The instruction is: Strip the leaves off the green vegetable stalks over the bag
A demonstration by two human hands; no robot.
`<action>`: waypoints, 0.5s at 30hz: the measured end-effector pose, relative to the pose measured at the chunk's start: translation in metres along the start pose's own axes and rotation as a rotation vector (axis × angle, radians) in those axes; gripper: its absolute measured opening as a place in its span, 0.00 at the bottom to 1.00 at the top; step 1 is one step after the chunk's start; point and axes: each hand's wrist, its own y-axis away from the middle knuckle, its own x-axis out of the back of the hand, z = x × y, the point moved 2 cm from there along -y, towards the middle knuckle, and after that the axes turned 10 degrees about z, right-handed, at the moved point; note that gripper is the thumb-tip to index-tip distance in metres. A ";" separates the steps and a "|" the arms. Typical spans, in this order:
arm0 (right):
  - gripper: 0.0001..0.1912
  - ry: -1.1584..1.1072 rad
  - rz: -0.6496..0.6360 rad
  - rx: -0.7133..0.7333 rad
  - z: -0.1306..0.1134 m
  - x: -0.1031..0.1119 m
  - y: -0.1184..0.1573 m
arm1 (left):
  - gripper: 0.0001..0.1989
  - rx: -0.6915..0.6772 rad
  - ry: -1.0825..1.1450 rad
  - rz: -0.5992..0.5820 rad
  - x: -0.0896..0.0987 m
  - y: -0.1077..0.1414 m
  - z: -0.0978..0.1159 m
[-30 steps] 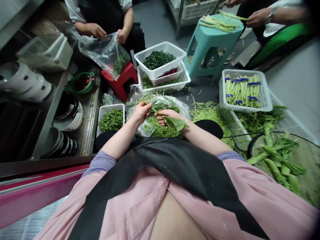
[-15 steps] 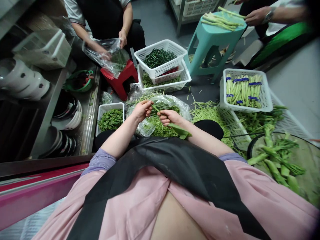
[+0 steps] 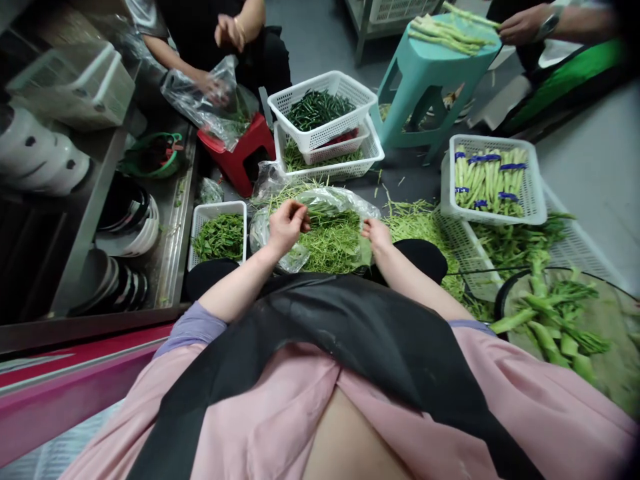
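Note:
A clear plastic bag (image 3: 345, 195) lies in front of me, spread around a heap of thin green stems (image 3: 327, 243). Over the bag's left side is my left hand (image 3: 289, 228), thumb and fingers pinched together; whether anything is between them I cannot make out. My right hand (image 3: 377, 235) is at the right edge of the heap, its fingers closed. A blurred green leaf (image 3: 365, 252) hangs just below those fingers, apparently held by them. Left of the bag stands a small white basket (image 3: 246, 233) of cut greens (image 3: 217, 239).
Stacked white baskets (image 3: 320, 143) hold green chillies (image 3: 320, 110). A co-worker's hand (image 3: 215, 87) is in a plastic bag above a red stool (image 3: 255, 150). Another person's hand (image 3: 523, 25) holds a stalk by a teal stool (image 3: 395, 87). Bundled stalks (image 3: 490, 177) fill a basket at right.
My hands have moved apart, the right one outward to the right. The stem that stretched between them is no longer there. The co-worker at left has lifted one hand off the plastic bag.

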 end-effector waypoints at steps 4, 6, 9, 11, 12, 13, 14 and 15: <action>0.10 0.049 -0.074 0.083 -0.006 0.012 0.005 | 0.10 0.315 0.063 -0.168 -0.010 -0.017 -0.030; 0.11 0.173 -0.291 0.023 -0.004 -0.001 0.017 | 0.13 0.394 0.082 -0.294 -0.017 -0.013 -0.041; 0.12 0.270 -0.495 -0.010 0.002 -0.024 0.033 | 0.18 0.387 0.096 -0.380 -0.023 -0.005 -0.045; 0.12 0.275 -0.579 -0.003 0.004 -0.034 0.039 | 0.18 0.351 0.089 -0.384 -0.023 -0.002 -0.044; 0.12 0.271 -0.613 -0.010 0.006 -0.037 0.040 | 0.18 0.331 0.083 -0.385 -0.022 -0.002 -0.043; 0.12 0.265 -0.642 -0.027 0.006 -0.038 0.041 | 0.18 0.311 0.077 -0.388 -0.021 -0.002 -0.042; 0.12 0.258 -0.666 -0.049 0.007 -0.038 0.040 | 0.17 0.293 0.071 -0.394 -0.019 -0.002 -0.041; 0.12 0.251 -0.685 -0.068 0.008 -0.038 0.040 | 0.17 0.279 0.064 -0.402 -0.017 -0.003 -0.040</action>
